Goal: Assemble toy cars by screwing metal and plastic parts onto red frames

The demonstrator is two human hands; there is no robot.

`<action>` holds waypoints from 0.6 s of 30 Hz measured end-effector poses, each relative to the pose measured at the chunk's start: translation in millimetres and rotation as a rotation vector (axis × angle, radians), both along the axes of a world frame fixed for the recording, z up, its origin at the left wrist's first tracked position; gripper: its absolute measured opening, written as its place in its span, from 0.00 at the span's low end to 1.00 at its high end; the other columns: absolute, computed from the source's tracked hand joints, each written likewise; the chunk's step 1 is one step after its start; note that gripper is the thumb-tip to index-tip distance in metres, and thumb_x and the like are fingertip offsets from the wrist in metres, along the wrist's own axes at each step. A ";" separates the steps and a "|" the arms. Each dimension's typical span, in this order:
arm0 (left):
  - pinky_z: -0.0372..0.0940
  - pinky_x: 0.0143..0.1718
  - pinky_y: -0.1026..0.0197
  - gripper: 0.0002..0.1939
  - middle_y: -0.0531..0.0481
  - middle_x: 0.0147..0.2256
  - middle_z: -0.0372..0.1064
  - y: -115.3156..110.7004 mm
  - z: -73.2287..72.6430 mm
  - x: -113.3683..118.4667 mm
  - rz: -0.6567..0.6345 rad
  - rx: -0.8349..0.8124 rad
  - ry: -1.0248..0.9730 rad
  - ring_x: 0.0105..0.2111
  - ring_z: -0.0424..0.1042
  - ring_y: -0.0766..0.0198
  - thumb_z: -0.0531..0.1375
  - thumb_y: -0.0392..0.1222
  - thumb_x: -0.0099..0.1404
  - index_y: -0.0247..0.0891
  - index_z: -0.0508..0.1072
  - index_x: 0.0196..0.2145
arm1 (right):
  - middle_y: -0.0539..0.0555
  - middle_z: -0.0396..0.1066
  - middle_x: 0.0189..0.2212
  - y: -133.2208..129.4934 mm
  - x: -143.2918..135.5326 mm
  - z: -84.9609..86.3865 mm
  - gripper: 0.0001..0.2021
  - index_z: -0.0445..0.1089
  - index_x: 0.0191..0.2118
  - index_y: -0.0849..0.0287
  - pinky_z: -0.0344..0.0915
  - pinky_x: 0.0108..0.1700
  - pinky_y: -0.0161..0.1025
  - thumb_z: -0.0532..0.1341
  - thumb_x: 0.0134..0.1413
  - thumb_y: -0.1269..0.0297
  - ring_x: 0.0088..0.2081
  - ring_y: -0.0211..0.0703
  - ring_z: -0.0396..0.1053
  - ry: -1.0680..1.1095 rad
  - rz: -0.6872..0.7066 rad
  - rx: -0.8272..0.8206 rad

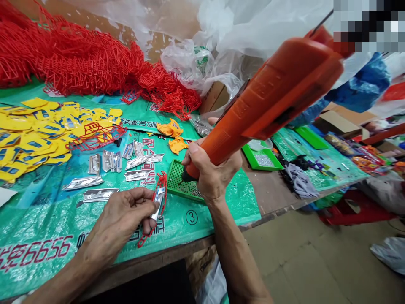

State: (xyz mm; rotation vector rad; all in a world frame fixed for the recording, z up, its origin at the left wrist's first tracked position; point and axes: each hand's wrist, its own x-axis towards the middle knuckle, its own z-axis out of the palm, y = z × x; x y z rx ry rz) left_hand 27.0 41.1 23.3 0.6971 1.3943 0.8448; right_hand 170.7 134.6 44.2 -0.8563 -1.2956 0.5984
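Observation:
My right hand is wrapped round an orange electric screwdriver that slants down to the left. Its dark tip reaches into a green perforated tray of small screws. My left hand pinches a silver plastic part together with a red plastic frame, just left of the tray. Beyond that hand, several loose silver parts lie on the green sheet. Two orange-yellow parts rest behind the tray.
Yellow pieces with blue markings are heaped at the left. A tangled pile of red frames runs along the back, beside clear plastic bags. To the right are another green tray and grey cloth-like pieces near the table edge.

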 end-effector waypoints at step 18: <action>0.59 0.12 0.67 0.11 0.53 0.12 0.66 1.5 -3.4 1.8 0.014 0.002 0.003 0.13 0.64 0.65 0.64 0.43 0.47 0.36 0.71 0.29 | 0.43 0.66 0.20 -1.5 0.7 -0.5 0.15 0.62 0.35 0.55 0.66 0.20 0.36 0.68 0.44 0.60 0.16 0.34 0.64 0.036 0.048 0.003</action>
